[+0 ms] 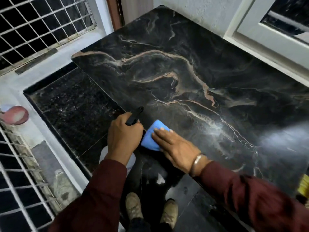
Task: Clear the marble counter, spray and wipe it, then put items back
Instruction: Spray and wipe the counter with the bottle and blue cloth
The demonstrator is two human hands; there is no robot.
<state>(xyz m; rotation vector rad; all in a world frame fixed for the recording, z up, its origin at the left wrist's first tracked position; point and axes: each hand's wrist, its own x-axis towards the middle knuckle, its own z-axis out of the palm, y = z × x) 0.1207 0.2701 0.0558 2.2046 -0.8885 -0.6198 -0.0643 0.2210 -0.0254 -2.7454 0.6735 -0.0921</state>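
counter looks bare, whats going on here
A person is cleaning the dark marble counter. The left hand grips a spray bottle by its black trigger head at the counter's near left edge. The right hand lies flat on a blue cloth, pressing it onto the marble beside the bottle. Nothing else sits on the visible counter surface, so it looks cleared, and the spray-and-wipe step is under way. Putting items back has not yet started.
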